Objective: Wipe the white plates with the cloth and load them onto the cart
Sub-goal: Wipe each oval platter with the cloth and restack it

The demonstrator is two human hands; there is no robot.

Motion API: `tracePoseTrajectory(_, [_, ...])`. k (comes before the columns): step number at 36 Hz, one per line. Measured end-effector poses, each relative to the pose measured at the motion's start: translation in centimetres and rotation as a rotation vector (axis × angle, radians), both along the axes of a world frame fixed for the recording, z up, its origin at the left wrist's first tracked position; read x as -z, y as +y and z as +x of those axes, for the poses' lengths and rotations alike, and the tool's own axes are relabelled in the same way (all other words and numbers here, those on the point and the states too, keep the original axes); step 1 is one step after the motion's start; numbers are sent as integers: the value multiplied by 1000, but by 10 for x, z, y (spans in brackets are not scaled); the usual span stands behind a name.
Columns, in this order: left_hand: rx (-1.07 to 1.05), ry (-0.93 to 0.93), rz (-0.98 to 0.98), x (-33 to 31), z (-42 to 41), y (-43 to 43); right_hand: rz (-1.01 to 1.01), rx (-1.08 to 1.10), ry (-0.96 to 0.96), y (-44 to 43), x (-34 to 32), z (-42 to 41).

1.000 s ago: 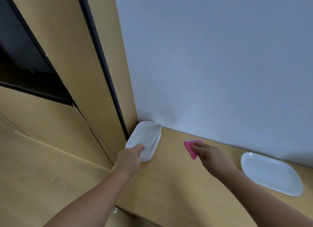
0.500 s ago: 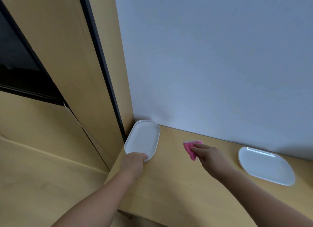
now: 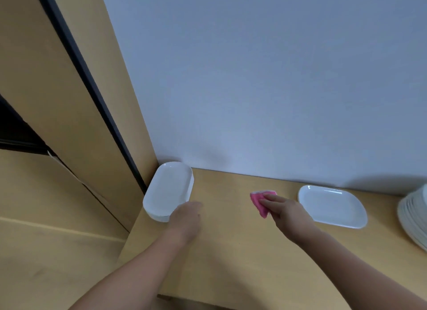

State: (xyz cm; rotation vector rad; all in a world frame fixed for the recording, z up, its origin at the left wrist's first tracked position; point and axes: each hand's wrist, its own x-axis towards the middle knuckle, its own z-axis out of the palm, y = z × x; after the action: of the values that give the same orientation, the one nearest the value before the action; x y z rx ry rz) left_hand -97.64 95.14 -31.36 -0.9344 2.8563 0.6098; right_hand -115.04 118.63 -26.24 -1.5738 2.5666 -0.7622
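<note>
Top plate: a second ago we held it tilted up by its near edge; now it lies flat on the left stack, and our left hand has slid a little right along the near rim.
Wall: we face a plain pale wall that fills the far side above the counter.
Wooden panel: it stands at the left, with a dark strip running down it to the far left corner.
Counter: we see a light wood top that runs from the left panel to the right edge and carries all the plates.
Right stack: white plates are piled at the far right, cut off by the frame.
Single plate: it lies flat by the wall, between the right stack and our right hand, just beside that hand.
Left stack: it sits in the far left corner, against the panel and wall.
Left hand: its back faces us at the stack's near right rim; it is blurred, and we cannot tell whether the fingers grip anything.
Right hand: it is over the middle of the counter, fingers and thumb pinching the cloth.
Pink cloth: it is bunched at our right fingertips, well apart from the left stack.
</note>
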Motion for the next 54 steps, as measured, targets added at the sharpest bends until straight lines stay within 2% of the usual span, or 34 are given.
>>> tracePoseTrajectory(4, [108,32,51,3,-40,35,17,65,-39,40,0,-18])
tracePoseTrajectory(12, [181,115,72,11,-125,122,13,199,-83,139,3,-58])
tracePoseTrajectory(15, [123,138,194,12,-157,150,19,199,-100,173,4,-74])
tracePoseTrajectory(20, [-112,128,419,16,-208,184,7,241,-106,214,6,-93])
tracePoseTrajectory(26, [-171,16,521,31,-253,204,67,233,-108,236,11,-119])
tracePoseTrajectory(39, [-292,-138,499,26,-285,220,44,184,-75,249,27,-149])
tracePoseTrajectory(44, [-373,-51,613,18,-292,223,46,179,-44,248,28,-153])
tracePoseTrajectory(54, [-374,80,705,8,-279,223,54,143,13,245,17,-156])
